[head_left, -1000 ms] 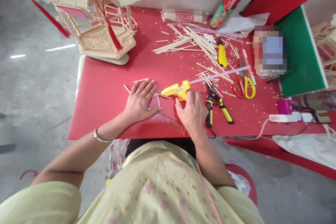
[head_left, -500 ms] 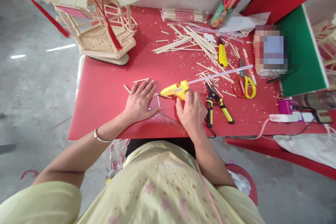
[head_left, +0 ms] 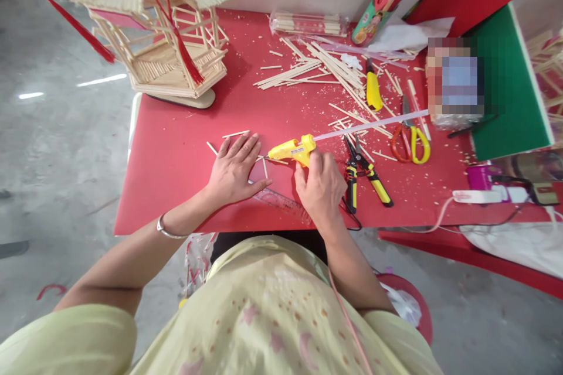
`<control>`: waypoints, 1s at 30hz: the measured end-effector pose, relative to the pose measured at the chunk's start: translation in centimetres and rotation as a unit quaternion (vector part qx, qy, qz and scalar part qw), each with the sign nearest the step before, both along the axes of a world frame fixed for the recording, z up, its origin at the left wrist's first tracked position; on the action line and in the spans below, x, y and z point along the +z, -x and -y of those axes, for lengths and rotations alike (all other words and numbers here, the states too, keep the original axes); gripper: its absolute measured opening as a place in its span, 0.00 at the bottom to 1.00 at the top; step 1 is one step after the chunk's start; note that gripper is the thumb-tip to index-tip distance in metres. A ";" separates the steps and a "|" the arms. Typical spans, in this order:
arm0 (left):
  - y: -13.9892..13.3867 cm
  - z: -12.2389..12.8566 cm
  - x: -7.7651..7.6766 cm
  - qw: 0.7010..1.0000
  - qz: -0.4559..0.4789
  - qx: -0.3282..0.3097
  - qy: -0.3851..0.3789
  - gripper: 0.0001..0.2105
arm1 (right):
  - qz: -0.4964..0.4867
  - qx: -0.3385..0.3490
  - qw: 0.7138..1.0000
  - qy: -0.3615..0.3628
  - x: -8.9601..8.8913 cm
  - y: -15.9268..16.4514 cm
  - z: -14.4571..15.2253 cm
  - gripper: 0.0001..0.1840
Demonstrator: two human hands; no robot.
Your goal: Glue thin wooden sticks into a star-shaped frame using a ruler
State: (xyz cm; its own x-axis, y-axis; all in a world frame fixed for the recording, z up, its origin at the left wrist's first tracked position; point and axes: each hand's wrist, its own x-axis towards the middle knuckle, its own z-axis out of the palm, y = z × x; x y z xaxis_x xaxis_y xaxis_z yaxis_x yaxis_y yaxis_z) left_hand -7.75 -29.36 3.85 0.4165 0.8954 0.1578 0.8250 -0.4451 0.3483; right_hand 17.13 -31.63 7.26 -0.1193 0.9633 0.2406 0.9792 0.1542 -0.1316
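Note:
My left hand [head_left: 235, 171] lies flat on the red table, fingers stretched out over thin wooden sticks [head_left: 265, 169] whose ends stick out around it. Part of the sticks is hidden beneath the palm. Wrapped round the handle of a yellow hot glue gun [head_left: 290, 151] is my right hand [head_left: 322, 190]. The gun's nozzle points left, at the sticks close to my left fingers. A long clear glue stick [head_left: 373, 124] juts from its back end. By my left thumb a clear ruler [head_left: 281, 202] lies slanted toward the table's front edge.
A wooden-stick pavilion model [head_left: 176, 64] with red tassels stands back left. Loose sticks [head_left: 303, 73] and crumbs lie at the back middle. To the right are pliers [head_left: 367, 173], scissors [head_left: 411, 137] and a yellow utility knife [head_left: 373, 91]. A power strip [head_left: 479, 196] sits far right.
Both hands and the glue gun stay in nearly the same place. The view has shifted only very slightly.

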 end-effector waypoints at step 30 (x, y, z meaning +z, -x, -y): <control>0.0 0.0 0.1 1.000 0.001 0.002 0.001 0.45 | 0.018 0.008 0.999 -0.051 -0.2 -0.1 0.4 0.23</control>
State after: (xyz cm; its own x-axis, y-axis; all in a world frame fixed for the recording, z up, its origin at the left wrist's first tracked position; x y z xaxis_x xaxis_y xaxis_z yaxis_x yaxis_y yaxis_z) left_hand -7.70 -29.38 3.92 0.4128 0.8971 0.1575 0.8258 -0.4416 0.3508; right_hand 17.19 -32.00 7.08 -0.1448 0.9319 0.3325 0.9805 0.1803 -0.0786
